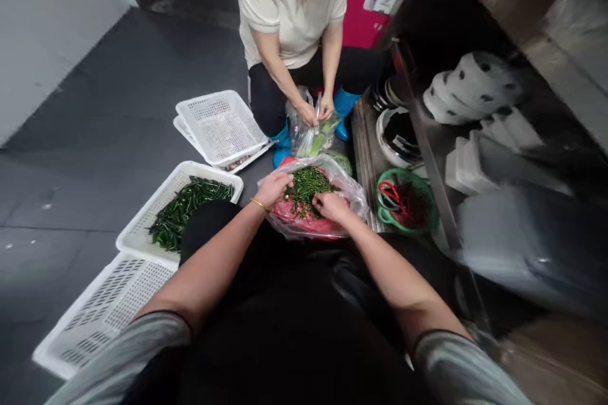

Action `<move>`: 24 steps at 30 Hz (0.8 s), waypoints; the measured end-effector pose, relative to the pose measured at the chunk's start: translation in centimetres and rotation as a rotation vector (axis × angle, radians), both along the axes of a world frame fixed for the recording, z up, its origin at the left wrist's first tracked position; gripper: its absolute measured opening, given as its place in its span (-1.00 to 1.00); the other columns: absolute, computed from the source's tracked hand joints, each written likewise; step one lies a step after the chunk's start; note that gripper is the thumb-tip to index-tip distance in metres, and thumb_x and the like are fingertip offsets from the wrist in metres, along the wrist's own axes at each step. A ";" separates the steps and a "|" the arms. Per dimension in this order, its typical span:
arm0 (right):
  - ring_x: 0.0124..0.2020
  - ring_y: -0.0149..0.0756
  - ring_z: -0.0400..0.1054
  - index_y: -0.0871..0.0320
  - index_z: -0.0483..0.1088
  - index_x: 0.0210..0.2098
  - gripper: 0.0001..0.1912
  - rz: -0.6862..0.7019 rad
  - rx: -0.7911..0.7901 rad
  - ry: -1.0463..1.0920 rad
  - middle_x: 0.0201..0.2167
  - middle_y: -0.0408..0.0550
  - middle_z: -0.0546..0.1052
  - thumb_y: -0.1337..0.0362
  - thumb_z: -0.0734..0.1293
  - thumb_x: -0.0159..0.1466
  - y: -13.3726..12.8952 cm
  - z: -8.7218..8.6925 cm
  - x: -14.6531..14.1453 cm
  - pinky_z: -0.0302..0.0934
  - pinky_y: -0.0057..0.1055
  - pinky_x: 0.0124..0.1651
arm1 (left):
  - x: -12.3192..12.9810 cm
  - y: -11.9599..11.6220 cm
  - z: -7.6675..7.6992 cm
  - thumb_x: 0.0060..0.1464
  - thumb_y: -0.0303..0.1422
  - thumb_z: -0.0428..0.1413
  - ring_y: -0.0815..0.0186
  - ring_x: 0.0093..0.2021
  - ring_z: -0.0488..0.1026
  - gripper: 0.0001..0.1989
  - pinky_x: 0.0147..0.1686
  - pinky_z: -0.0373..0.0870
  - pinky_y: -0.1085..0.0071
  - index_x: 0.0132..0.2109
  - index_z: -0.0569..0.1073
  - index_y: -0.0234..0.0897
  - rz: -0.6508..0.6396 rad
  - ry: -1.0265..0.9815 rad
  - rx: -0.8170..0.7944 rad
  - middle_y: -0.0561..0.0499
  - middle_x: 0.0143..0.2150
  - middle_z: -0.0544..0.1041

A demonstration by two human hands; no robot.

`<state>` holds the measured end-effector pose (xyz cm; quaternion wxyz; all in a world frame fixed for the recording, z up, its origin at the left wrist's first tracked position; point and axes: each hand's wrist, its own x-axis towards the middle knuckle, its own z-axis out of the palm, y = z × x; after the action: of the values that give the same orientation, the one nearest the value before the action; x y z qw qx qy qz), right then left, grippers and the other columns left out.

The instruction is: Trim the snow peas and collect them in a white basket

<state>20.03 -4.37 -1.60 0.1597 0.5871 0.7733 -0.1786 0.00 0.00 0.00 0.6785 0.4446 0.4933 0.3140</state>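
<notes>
In front of me sits a clear plastic bag (354, 186) with a red bag (327, 226) inside it, holding a heap of thin green stems (308, 183), probably chilli stalks. My left hand (275, 190), with a bangle at the wrist, is at the heap's left edge, its fingers curled together. At the right side of the heap is my right hand (331, 205), thumb and fingers pinched. Anything small within either grip is too unclear to name. Left of my knee, long dark green chillies (190, 209) lie in a white plastic basket (128, 237).
Another white basket (52, 345) lies nearer on the left; stacked ones (190, 107) stand farther off. Opposite, a person in a white shirt (289, 19) handles a plastic bag of green vegetables (323, 139). On the right are a green colander (384, 218) with red-handled scissors (389, 193) and metal shelving (437, 171).
</notes>
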 end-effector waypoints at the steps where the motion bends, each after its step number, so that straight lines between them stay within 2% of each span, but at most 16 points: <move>1: -0.12 -0.25 0.44 0.08 0.43 -0.09 -0.72 0.000 -0.014 -0.011 -0.13 -0.01 0.54 0.24 0.13 0.35 -0.1 -0.2 -0.2 0.23 -0.43 -0.09 | 0.1 0.0 -0.1 0.04 -0.11 0.08 0.57 -0.77 -0.15 -0.66 -0.72 -0.25 0.51 -0.48 0.30 -0.29 -0.001 -0.003 -0.005 0.26 -0.75 -0.02; 5: -0.14 -0.13 0.44 0.20 0.47 -0.17 -0.72 -0.004 -0.047 -0.026 -0.17 0.15 0.54 0.27 0.15 0.33 -0.9 -1.0 -1.5 0.26 -0.36 -0.11 | 0.3 0.0 -0.6 0.07 -0.11 0.04 0.55 -0.77 -0.14 -0.65 -0.71 -0.23 0.51 -0.50 0.29 -0.28 0.000 0.001 -0.002 0.25 -0.76 -0.02; 8: -0.13 -0.10 0.44 0.26 0.44 -0.11 -0.72 -0.016 -0.045 0.003 -0.12 0.23 0.50 0.37 0.14 0.32 -1.6 -1.3 -2.9 0.27 -0.29 -0.09 | 0.4 -0.1 -0.9 0.04 -0.14 0.06 0.54 -0.75 -0.11 -0.67 -0.69 -0.18 0.51 -0.52 0.29 -0.28 0.006 0.029 0.036 0.24 -0.76 0.00; 13: -0.14 -0.07 0.44 0.32 0.46 -0.24 -0.79 -0.159 -0.032 0.159 -0.17 0.28 0.50 0.44 0.21 0.23 -1.5 -1.2 -3.4 0.26 -0.27 -0.08 | 0.3 0.0 -1.2 0.01 -0.21 0.08 0.51 -0.70 0.01 -0.71 -0.64 -0.05 0.50 -0.55 0.33 -0.29 0.001 0.100 0.134 0.20 -0.74 0.11; 16: -0.25 -0.15 0.45 0.29 0.44 -0.36 -0.87 -0.326 -0.021 0.351 -0.32 0.16 0.54 0.38 0.25 0.17 -0.5 -0.6 -1.7 0.29 -0.36 -0.19 | 0.2 0.0 -1.2 -0.11 -0.29 0.17 0.47 -0.61 0.19 -0.80 -0.55 0.11 0.50 -0.54 0.39 -0.31 -0.045 0.112 0.188 0.15 -0.66 0.30; 19: -0.53 -0.35 0.38 0.24 0.39 -0.39 -0.82 -0.498 -0.060 0.606 -0.54 -0.06 0.48 0.28 0.19 0.20 0.2 -0.1 -0.3 0.26 -0.48 -0.44 | 0.3 -0.2 -1.3 -0.21 -0.31 0.23 0.41 -0.45 0.34 -0.85 -0.40 0.24 0.48 -0.48 0.48 -0.31 -0.248 0.159 0.283 0.09 -0.50 0.47; 21: -0.65 -0.45 0.28 0.22 0.35 -0.38 -0.79 -0.591 -0.099 0.789 -0.61 -0.16 0.41 0.22 0.17 0.20 0.1 0.1 -0.3 0.22 -0.53 -0.55 | 0.6 -0.3 -1.5 -0.17 -0.25 0.21 0.40 -0.45 0.34 -0.80 -0.40 0.24 0.48 -0.44 0.52 -0.32 -0.357 0.215 0.324 0.08 -0.49 0.49; 24: -0.69 -0.50 0.24 0.19 0.31 -0.40 -0.78 -0.708 -0.154 1.032 -0.63 -0.22 0.36 0.14 0.20 0.16 -0.5 0.0 -1.6 0.23 -0.56 -0.59 | 0.9 -0.3 -1.9 -0.11 -0.22 0.16 0.43 -0.54 0.25 -0.78 -0.49 0.17 0.49 -0.47 0.51 -0.32 -0.380 0.259 0.341 0.12 -0.60 0.40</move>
<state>18.43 -4.82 -1.55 -0.2610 0.6325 0.4944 -0.5361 0.94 -0.28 -1.93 0.5719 0.6732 0.4238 0.2000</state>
